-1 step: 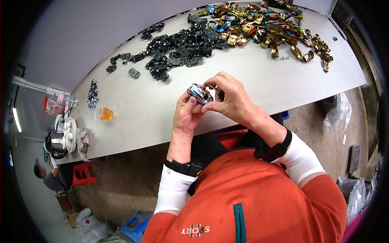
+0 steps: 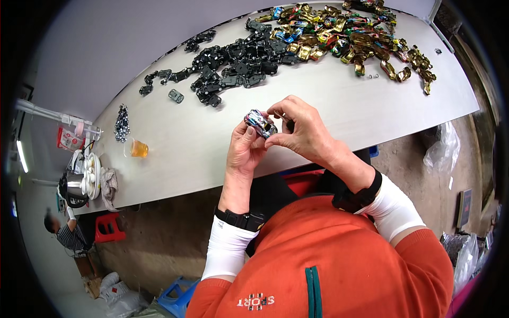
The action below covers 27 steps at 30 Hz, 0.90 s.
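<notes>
Over the near edge of a long white table [image 2: 344,111] I hold a small toy car [image 2: 260,123] with a shiny blue and silver body between both hands. My left hand [image 2: 245,151] grips it from below with thumb and fingers. My right hand [image 2: 302,130] pinches its right end, fingertips curled over the top. Farther back on the table lies a heap of black toy-car underbodies [image 2: 233,63]. To the right of that heap is a spread of gold and multicoloured car bodies [image 2: 350,37].
One dark car part [image 2: 176,96] lies apart from the heap. At the table's left end are a pile of small shiny bits [image 2: 122,123], a cup of amber liquid [image 2: 139,148], a cloth and a metal pot [image 2: 77,185]. A red stool [image 2: 108,228] and another person [image 2: 63,233] are at lower left. Plastic bags [image 2: 442,151] lie right.
</notes>
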Each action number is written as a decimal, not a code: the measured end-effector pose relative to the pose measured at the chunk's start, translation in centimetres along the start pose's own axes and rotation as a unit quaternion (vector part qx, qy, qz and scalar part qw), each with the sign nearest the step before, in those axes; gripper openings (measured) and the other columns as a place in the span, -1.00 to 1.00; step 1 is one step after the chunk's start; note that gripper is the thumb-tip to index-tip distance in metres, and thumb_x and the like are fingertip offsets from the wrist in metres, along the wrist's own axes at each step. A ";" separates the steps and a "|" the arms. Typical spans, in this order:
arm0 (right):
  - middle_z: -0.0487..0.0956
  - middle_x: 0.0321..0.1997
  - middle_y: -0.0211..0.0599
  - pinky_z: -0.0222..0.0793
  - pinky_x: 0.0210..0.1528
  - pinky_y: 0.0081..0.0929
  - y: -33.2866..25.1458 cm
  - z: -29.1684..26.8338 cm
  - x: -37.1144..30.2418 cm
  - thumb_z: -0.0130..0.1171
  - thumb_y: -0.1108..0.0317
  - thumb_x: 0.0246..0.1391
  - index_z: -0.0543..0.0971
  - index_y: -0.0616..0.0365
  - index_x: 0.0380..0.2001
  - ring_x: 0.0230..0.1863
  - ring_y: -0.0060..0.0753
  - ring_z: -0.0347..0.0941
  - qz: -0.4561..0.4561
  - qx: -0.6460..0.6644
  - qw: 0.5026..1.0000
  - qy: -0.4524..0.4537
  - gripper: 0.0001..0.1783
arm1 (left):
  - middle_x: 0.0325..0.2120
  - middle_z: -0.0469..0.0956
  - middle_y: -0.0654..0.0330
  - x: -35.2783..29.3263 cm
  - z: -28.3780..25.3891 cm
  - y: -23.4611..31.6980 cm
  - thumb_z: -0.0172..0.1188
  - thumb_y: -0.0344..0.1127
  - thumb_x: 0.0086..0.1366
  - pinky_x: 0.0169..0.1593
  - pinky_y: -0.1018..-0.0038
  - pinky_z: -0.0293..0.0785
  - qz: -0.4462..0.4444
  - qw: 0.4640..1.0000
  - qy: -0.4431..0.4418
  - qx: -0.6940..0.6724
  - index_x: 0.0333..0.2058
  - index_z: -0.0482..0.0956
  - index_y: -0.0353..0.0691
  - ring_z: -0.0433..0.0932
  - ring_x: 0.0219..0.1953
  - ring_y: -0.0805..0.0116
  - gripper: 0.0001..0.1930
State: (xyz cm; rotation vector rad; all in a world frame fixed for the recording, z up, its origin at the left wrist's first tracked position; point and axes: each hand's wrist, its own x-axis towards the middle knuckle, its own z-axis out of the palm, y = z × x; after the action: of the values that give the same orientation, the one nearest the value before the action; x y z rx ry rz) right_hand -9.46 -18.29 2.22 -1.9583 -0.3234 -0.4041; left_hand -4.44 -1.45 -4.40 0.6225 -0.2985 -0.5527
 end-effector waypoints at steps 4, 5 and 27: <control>0.50 -0.43 -0.27 0.36 -0.46 -0.51 1.1 0.0 -0.1 0.46 0.34 -0.32 0.54 0.24 -0.37 -0.50 -0.49 0.38 0.062 0.040 0.997 0.007 -0.60 | -0.20 0.52 0.10 -0.3 -0.6 0.0 0.23 -0.35 0.18 -0.19 0.48 0.54 0.006 1.000 0.006 0.025 -0.05 0.42 -0.39 0.54 -0.22 0.36 -0.61; 0.51 -0.45 -0.28 0.35 -0.46 -0.52 1.3 -0.1 0.1 0.45 0.34 -0.29 0.55 0.25 -0.38 -0.52 -0.51 0.38 0.071 0.047 0.996 0.003 -0.63 | -0.23 0.54 0.13 -0.3 -0.1 -0.1 0.23 -0.38 0.17 -0.19 0.49 0.54 0.022 0.997 0.014 0.073 -0.08 0.45 -0.39 0.54 -0.24 0.38 -0.64; 0.45 -0.25 -0.27 0.41 -0.28 -0.49 6.6 -3.9 2.3 0.21 0.59 -0.12 0.57 0.10 -0.16 -0.31 -0.38 0.45 -0.035 -0.076 0.995 -0.048 -0.63 | -0.23 0.49 0.05 0.4 -0.8 0.0 0.11 -0.20 0.27 -0.18 0.32 0.55 -0.058 0.996 0.005 -0.072 -0.07 0.41 -0.35 0.47 -0.15 0.14 -0.63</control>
State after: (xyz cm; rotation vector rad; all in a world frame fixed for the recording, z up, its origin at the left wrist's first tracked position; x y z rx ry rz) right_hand -5.19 -24.39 -0.76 -2.1229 -0.4353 -0.3912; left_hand -3.78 -1.25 -4.96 0.5052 -0.2117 -0.6765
